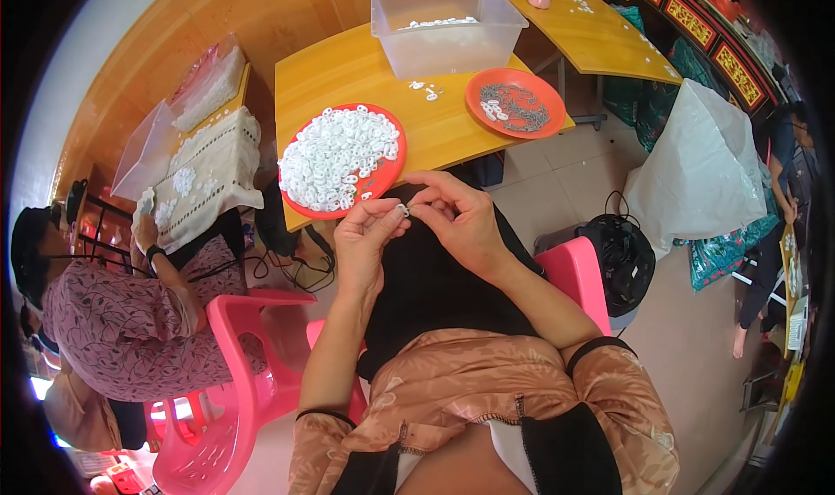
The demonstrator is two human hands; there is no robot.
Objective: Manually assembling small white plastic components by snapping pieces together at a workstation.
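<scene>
My left hand [369,231] pinches a small white plastic piece [403,209] between thumb and fingertips, above my lap. The fingertips of my right hand [459,221] are pressed together against the same piece from the other side; whatever they grip there is too small to tell. Just beyond my left hand, a red plate [393,171] is heaped with white oval pieces [335,154] that have holes in them. Farther right, an orange-red plate [474,112] holds many small grey metal parts [524,103] and a few white pieces.
A translucent plastic bin [448,51] stands at the back of the yellow table [339,69], with white pieces inside. At left, a person [139,321] sits on a pink chair [248,364] beside a cloth-covered table. A large white sack [696,156] and black bag [617,260] are at right.
</scene>
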